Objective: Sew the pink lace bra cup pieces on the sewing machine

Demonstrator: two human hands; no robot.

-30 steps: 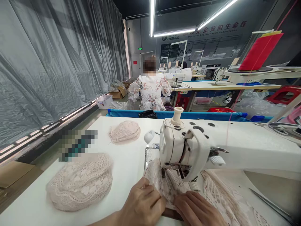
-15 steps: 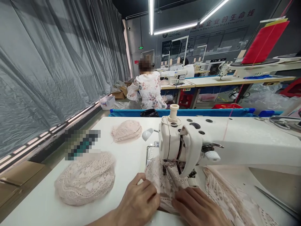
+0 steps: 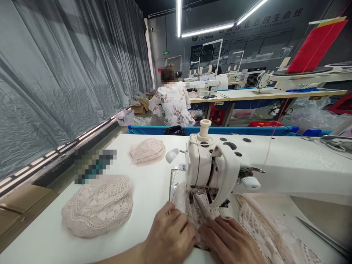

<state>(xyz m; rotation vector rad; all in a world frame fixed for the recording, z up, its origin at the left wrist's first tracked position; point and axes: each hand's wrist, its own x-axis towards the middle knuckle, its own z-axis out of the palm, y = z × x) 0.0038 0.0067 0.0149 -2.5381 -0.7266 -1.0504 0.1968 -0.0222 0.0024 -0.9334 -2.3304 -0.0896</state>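
A white sewing machine (image 3: 264, 165) stands on the white table (image 3: 148, 187). Pale pink lace fabric (image 3: 192, 209) lies under its needle and trails off to the right (image 3: 264, 234). My left hand (image 3: 169, 238) rests on the lace just left of the needle, fingers curled and pressing the fabric down. My right hand (image 3: 231, 242) lies beside it on the lace, fingers together and flat, close in front of the presser foot. Both hands touch each other over the fabric.
A heap of pink lace pieces (image 3: 97, 205) lies at the table's left, a smaller heap (image 3: 147, 151) farther back. A small lamp (image 3: 172, 156) sticks out from the machine. A person in a floral top (image 3: 173, 104) sits ahead at other sewing tables. Grey plastic sheeting (image 3: 63, 73) lines the left.
Both hands have slid slightly forward toward the needle with the lace, and the view has shifted a little.
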